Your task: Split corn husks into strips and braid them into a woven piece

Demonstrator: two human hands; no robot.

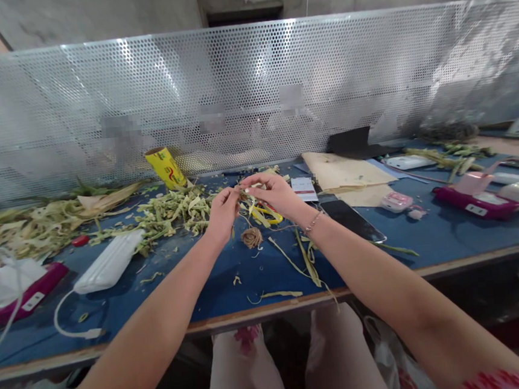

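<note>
Both hands meet above the middle of the blue table (231,285), fingertips together. My left hand (225,212) is closed in a pinch, and my right hand (274,194) is closed too, on a thin piece of dry plant fibre (242,191) between them. A brown coil of cord (251,238) lies just below the hands. Yellow-handled scissors (268,217) rest under my right hand, partly covered. Strips of dry leaf (310,263) lie near my right wrist, and another strip (281,293) is by the front edge.
Curled green leaf pieces (179,210) are heaped on the left, beside a yellow tube (166,168). A white power bank (110,262) lies at left. To the right are a dark phone (352,219), brown paper (346,172) and a pink case (396,201). A perforated metal screen (241,87) stands behind.
</note>
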